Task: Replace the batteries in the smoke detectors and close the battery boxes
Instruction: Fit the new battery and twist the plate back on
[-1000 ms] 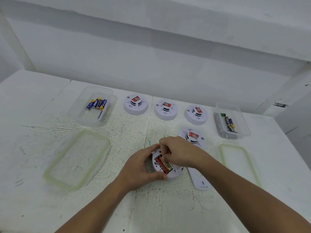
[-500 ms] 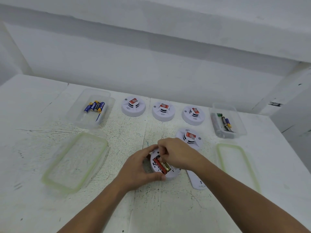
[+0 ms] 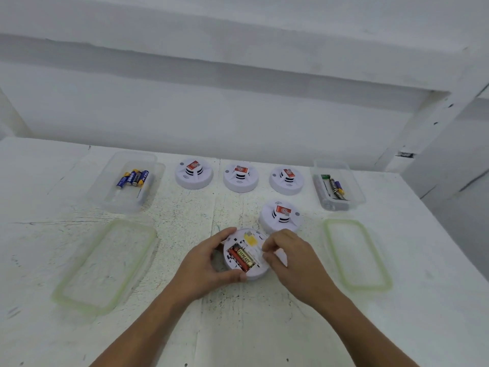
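**Open detector held between both hands**

The upturned smoke detector [image 3: 244,256] lies on the white table [image 3: 238,327], centre front. The left hand [image 3: 205,266] grips its left rim, thumb below and fingers curled over the top edge. The right hand [image 3: 289,256] is at the right rim w/ fingertips pinched narrow, maybe on a small white part, too blurred to tell. Two batteries [image 3: 242,259] sit in the open box, approx. between both hands' fingertips.
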Available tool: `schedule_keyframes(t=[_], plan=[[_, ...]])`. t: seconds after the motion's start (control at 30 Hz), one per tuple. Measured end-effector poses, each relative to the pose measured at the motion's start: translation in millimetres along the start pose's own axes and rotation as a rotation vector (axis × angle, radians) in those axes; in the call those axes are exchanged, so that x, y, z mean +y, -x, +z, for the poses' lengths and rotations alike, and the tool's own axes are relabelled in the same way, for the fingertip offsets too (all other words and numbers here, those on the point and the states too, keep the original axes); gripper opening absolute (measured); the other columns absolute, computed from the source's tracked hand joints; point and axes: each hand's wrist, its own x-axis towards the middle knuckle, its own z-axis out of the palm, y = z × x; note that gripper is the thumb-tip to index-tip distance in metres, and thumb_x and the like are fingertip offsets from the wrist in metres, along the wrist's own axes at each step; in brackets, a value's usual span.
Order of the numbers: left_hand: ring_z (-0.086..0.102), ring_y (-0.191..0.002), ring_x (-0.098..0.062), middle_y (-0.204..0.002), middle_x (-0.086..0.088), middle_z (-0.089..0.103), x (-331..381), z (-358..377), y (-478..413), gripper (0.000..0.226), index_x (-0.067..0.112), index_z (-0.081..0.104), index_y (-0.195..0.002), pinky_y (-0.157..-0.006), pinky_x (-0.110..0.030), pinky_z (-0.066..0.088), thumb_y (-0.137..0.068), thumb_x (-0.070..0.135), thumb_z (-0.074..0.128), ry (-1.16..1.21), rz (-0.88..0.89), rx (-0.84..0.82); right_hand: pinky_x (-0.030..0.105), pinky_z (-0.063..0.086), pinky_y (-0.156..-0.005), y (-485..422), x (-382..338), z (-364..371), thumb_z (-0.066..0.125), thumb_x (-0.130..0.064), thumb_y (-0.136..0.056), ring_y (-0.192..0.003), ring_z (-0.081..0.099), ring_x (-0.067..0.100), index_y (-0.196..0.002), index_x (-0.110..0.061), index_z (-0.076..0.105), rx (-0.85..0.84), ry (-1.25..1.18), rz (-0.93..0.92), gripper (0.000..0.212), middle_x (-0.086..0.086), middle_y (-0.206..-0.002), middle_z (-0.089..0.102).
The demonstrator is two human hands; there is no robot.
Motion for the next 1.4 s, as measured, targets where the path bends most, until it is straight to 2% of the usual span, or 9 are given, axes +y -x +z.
schedule_keyframes(t=[0.17,0.27,0.47,0.7,0.9,1.03,1.2,1.27,1.4], plan=[[0.053,-0.102,0.012,-0.115,0.023,0.060,2.3,0.3,0.6,0.087,0.051,0.045,-0.126,-0.081,-0.008,0.044,-0.051,0.044,0.089,0.026,-0.020,-0.013,0.006,0.036,-0.076,21.0,22.9,-2.8,0.060,-0.015,-0.088,-0.090,0.053,0.000,-0.090,-0.019,0.063,0.197,0.043,0.134,0.006,-0.010,-0.094,0.060],[0.055,-0.101,0.010,-0.114,0.021,0.062,2.3,-0.4,1.4,0.089,0.053,0.047,-0.124,-0.077,-0.005,0.045,-0.044,0.057,0.087,0.063,-0.028,-0.020,0.016,0.034,-0.081,30.6,37.5,0.1,0.059,-0.023,-0.090,-0.100,0.056,0.017,-0.101,-0.010,0.066,0.108,0.214,0.222,0.017,0.000,-0.105,0.062],[0.056,-0.106,0.008,-0.118,0.025,0.060,0.1,0.7,2.0,0.098,0.052,0.046,-0.128,-0.087,-0.015,0.049,-0.039,0.070,0.082,0.064,-0.019,-0.035,0.036,0.049,-0.077,45.4,35.0,10.8,0.079,-0.028,-0.072,-0.087,0.061,0.030,-0.077,-0.011,0.063,0.060,0.370,0.228,0.024,0.007,-0.098,0.066],[0.055,-0.109,0.006,-0.120,0.025,0.059,-2.4,2.1,3.3,0.093,0.048,0.047,-0.132,-0.089,-0.017,0.047,-0.048,0.047,0.089,0.047,-0.001,-0.028,0.028,0.029,-0.106,38.2,28.7,5.2,0.059,-0.023,-0.085,-0.131,0.039,0.021,-0.112,-0.012,0.063,-0.012,0.250,0.387,0.029,0.002,-0.147,0.038],[0.051,-0.110,0.012,-0.123,0.030,0.055,-2.5,1.4,3.8,0.097,0.047,0.045,-0.134,-0.090,-0.013,0.044,-0.048,0.047,0.091,0.010,0.014,-0.021,0.025,0.030,-0.071,38.3,27.1,-3.1,0.067,-0.016,-0.076,-0.109,0.047,0.019,-0.095,-0.006,0.063,-0.016,0.085,0.453,0.021,0.006,-0.118,0.056],[0.049,-0.111,0.015,-0.124,0.029,0.054,-0.2,0.8,3.3,0.098,0.043,0.044,-0.136,-0.087,-0.007,0.041,-0.050,0.047,0.090,-0.011,0.026,-0.022,0.017,0.040,-0.066,34.2,28.4,-12.3,0.071,-0.018,-0.073,-0.094,0.058,0.012,-0.084,-0.016,0.062,0.041,-0.103,0.495,0.015,-0.010,-0.102,0.059],[0.050,-0.110,0.014,-0.121,0.032,0.055,0.2,0.2,3.2,0.101,0.047,0.043,-0.134,-0.087,-0.007,0.041,-0.043,0.063,0.084,-0.009,0.025,-0.030,0.012,0.043,-0.078,14.6,23.1,-31.8,0.074,-0.013,-0.072,-0.101,0.058,0.003,-0.082,-0.022,0.064,0.009,-0.183,0.350,0.016,-0.018,-0.120,0.057],[0.051,-0.110,0.014,-0.118,0.034,0.056,0.3,-0.2,3.2,0.101,0.048,0.043,-0.133,-0.085,-0.005,0.041,-0.042,0.066,0.083,-0.006,0.025,-0.033,0.004,0.036,-0.084,4.4,17.2,-38.2,0.073,-0.014,-0.073,-0.113,0.054,0.001,-0.083,-0.024,0.063,-0.074,-0.148,0.226,0.018,-0.020,-0.125,0.055],[0.053,-0.108,0.011,-0.117,0.039,0.053,0.1,-0.4,3.2,0.098,0.050,0.043,-0.131,-0.084,-0.005,0.042,-0.043,0.059,0.086,-0.012,0.033,-0.039,0.011,0.033,-0.089,-15.4,6.0,-37.4,0.070,-0.016,-0.076,-0.117,0.045,-0.001,-0.091,-0.022,0.061,-0.292,-0.018,0.021,0.018,-0.016,-0.136,0.050]])
